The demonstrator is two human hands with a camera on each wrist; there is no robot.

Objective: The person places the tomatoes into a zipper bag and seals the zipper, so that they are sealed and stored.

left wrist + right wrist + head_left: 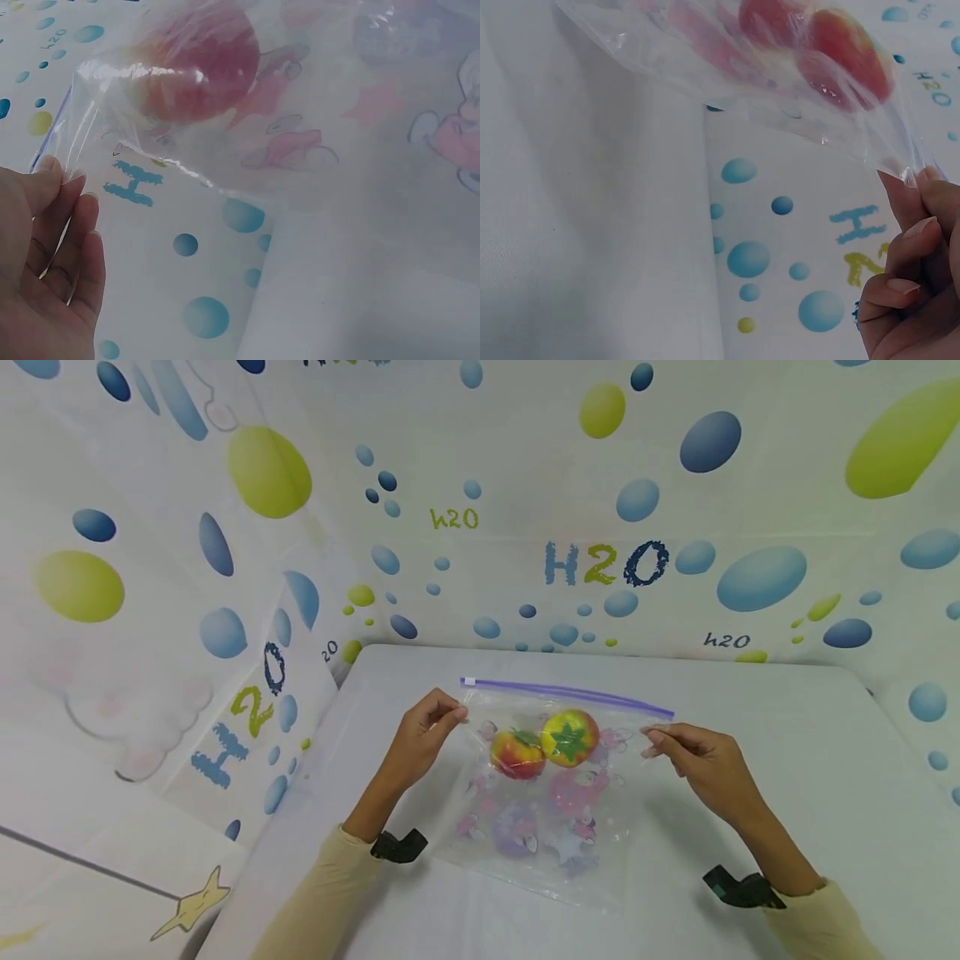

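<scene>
A clear slider zip bag (525, 868) with a purple zip strip (570, 692) hangs between both hands, raised off the table. Its white slider (469, 681) sits at the strip's left end. Pink and lilac cartoon figures are printed on the bag. Inside, near the top, lie two round red-and-yellow fruits with green leafy tops, the left fruit (517, 754) touching the right fruit (570, 738). My left hand (426, 735) pinches the upper left edge between thumb and fingers. At the upper right edge, my right hand (705, 768) pinches the film just below the strip.
A white-covered table (787, 710) lies beneath the bag. Behind it and to the left stand white walls (510, 443) printed with blue and green drops and H2O lettering. Dark wrist cameras are worn on the left wrist (400, 847) and right wrist (742, 888).
</scene>
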